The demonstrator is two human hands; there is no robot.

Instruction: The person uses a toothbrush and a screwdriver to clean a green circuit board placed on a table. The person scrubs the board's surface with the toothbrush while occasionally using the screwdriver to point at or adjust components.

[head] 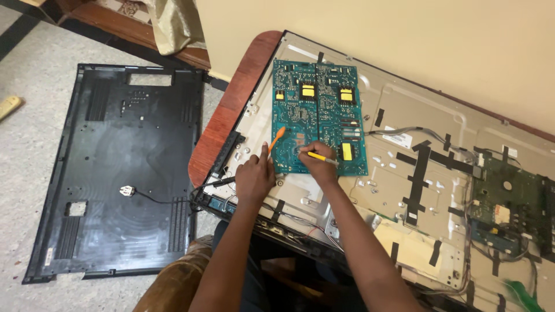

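**Two hands, two tools on an opened television's circuit board**

A person works over the teal circuit board (319, 118) fixed to the bare metal back of a flat television (404, 173), which lies face down on a reddish wooden tabletop (231, 110). The left hand (254, 176) rests just below the board's lower left corner, fingers curled tight around an orange-handled tool (276, 140) whose handle slants up across the board's left edge. The right hand (319, 163) sits on the board's lower middle, fingers pinched narrowly around a slim yellow tool (317, 156) that lies nearly flat, its grey end pointing right toward the yellow component near the board's lower right; whether its other end touches the board cannot be told.

Right of the board, black tape strips (417, 173) cross the metal panel, and farther right a smaller green board (509, 202) sits among grey cables. Above the board, the television's upper edge lies close to a cream wall (404, 40), leaving little room on that side. Below the board, the television's near edge overhangs the person's lap. Well left of the board, past the tabletop's rounded edge, the television's black plastic back cover (115, 173) lies flat on a speckled floor (34, 86), with open floor around it.
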